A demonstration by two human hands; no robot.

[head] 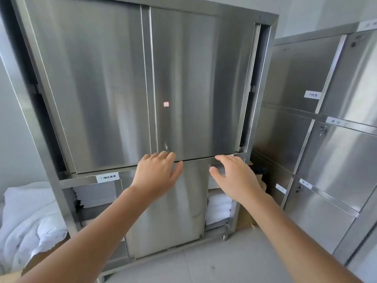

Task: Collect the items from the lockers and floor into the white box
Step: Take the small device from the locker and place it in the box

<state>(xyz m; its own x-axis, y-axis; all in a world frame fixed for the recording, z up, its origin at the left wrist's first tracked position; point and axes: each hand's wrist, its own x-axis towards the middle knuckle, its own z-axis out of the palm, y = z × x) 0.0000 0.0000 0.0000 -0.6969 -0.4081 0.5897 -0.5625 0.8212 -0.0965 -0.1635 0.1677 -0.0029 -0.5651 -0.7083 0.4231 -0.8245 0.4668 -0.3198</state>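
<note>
Hands reached, fingers spread, empty: left hand (157,176), right hand (234,176) | folded white linens (218,207) sat in tall brushed-steel sliding-door locker (142,78) | likely soft, light; grip beneath stack.

Both bare forearms reach forward and up from the lower corners of the view, roughly parallel, palms facing away. The left hand (157,176) is raised with its fingers loosely curled at the tips and the thumb splayed out to the right — nothing is held in it. The right hand (234,176) sits at about the same height, fingers extended and slightly spread — also holding nothing.
</note>
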